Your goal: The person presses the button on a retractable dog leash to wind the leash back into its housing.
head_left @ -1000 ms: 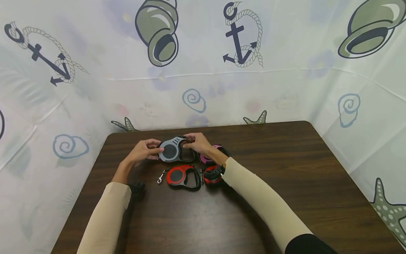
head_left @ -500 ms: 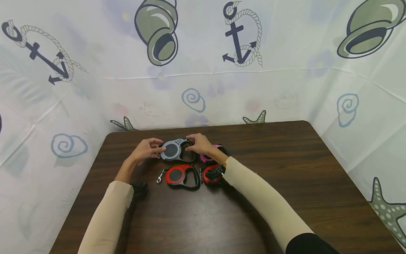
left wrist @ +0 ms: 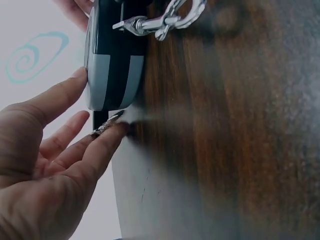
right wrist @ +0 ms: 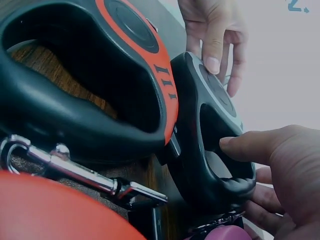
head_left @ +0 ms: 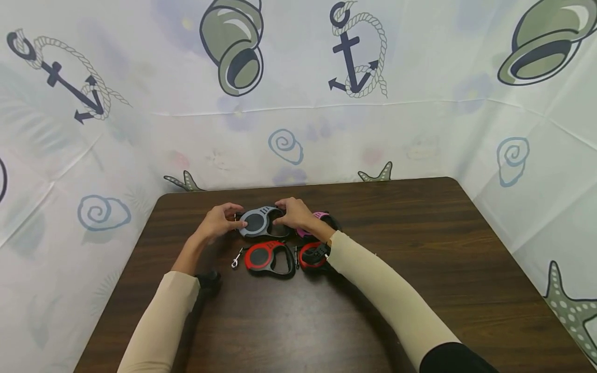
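A grey and black retractable dog leash (head_left: 254, 224) lies near the back of the table, between both hands. My left hand (head_left: 216, 223) holds its rounded left end, thumb on the face; in the left wrist view a fingertip touches its small metal clip (left wrist: 107, 123). At the other end my right hand (head_left: 295, 213) grips the black loop handle (right wrist: 235, 187), with the thumb inside the opening. Just in front lies a red retractable leash (head_left: 258, 257), its snap hook (head_left: 235, 262) to the left. Under my right wrist, a second red leash (head_left: 309, 265) is partly covered.
A pink leash (head_left: 302, 232) lies right of the grey one, partly behind my right forearm. Another metal clip (head_left: 296, 257) sits between the two red leashes. The dark wooden table (head_left: 420, 259) meets a printed cloth backdrop (head_left: 317, 145) at its far edge.
The grey leash has shifted slightly toward the right and the near side, with both hands following it. The red leashes stay in place.
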A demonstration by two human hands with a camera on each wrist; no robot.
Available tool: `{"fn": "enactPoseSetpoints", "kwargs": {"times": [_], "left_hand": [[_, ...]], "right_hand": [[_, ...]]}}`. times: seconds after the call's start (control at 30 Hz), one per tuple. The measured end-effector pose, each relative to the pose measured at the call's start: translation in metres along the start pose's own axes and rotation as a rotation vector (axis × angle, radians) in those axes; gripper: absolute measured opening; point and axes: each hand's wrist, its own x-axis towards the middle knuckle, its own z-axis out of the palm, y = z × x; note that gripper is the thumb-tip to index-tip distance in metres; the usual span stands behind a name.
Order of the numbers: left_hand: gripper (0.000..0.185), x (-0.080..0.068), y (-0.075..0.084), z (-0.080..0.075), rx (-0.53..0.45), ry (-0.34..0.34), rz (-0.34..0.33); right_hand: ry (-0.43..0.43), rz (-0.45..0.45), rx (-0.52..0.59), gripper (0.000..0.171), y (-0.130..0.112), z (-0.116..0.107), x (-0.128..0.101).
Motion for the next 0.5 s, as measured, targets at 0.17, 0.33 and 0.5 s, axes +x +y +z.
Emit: {"fn": "enactPoseSetpoints", "kwargs": {"times": [0.17,0.33,0.5], "left_hand": [[0.058,-0.001,0.004,0.002,0.043,0.006,-0.021],[0.057,-0.003,0.008,0.002,0.098,0.004,-0.024],[0.058,-0.005,0.011,0.001,0.148,-0.003,0.0]], "right_hand": [[0.009,-0.006,-0.016,0.064,0.001,0.0,-0.002],[0.011,-0.019,-0.024,0.063,0.001,-0.002,-0.005],[0.014,-0.058,0.02,0.062,0.008,-0.008,-0.006]]}}
